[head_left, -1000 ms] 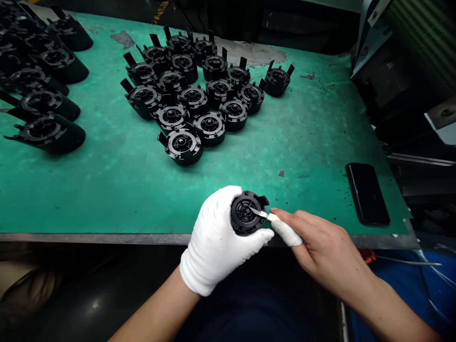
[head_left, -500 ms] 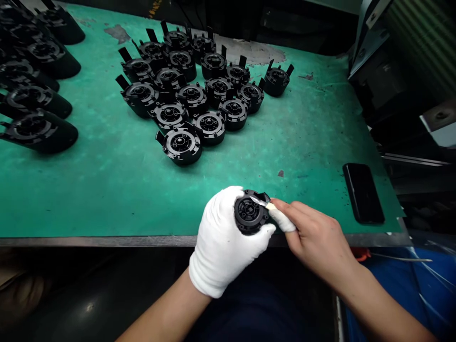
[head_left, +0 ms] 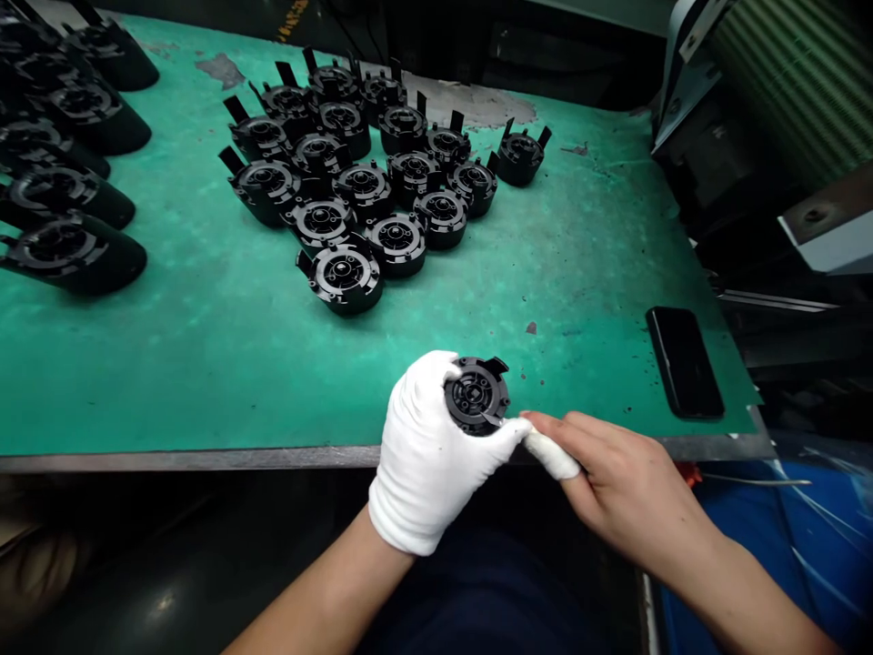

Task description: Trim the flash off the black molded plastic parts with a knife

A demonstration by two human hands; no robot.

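My left hand [head_left: 429, 464], in a white glove, is wrapped round a round black plastic housing [head_left: 476, 394] with its ringed face turned up, just above the table's front edge. My right hand [head_left: 614, 468] is bare apart from a white cover on one finger. It pinches a small knife, its handle mostly hidden by the fingers. The thin pointed blade [head_left: 492, 419] lies at the lower right rim of the housing, close to my left thumb.
Several similar black housings [head_left: 396, 238] stand grouped on the green table [head_left: 205, 364], with taller black ones [head_left: 82, 250] at the left. A black phone [head_left: 684, 362] lies at the right. Metal machine parts [head_left: 825, 223] border the right side, above a blue container [head_left: 729, 537].
My right hand has moved down, taking the blade from the upper right of the housing's face to its lower right rim. The housing remains in my left hand; the view has shifted slightly.
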